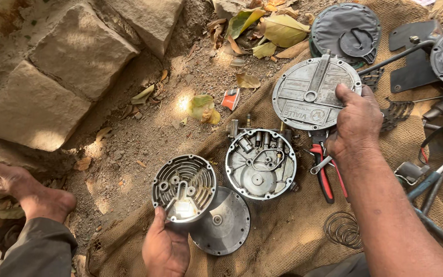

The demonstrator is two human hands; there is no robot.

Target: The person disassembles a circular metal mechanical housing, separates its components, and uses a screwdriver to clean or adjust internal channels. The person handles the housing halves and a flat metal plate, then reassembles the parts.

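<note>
Left hand point(165, 249) fingers grip a ribbed round housing point(184, 188); right hand point(356, 123) fingers clasp a grey round cover point(308, 95) with raised lettering.

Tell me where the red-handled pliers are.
The pliers lie on the burlap, just right of the open round housing and under the right hand.

Four round metal housing parts point(184, 188), centre and lower frame; two dark rubber diaphragms point(345, 28), upper right; one red-handled pliers point(324, 177); one coiled spring point(343, 229), lower right; two hands point(357, 120); three stone blocks point(80, 48), upper left.
</note>
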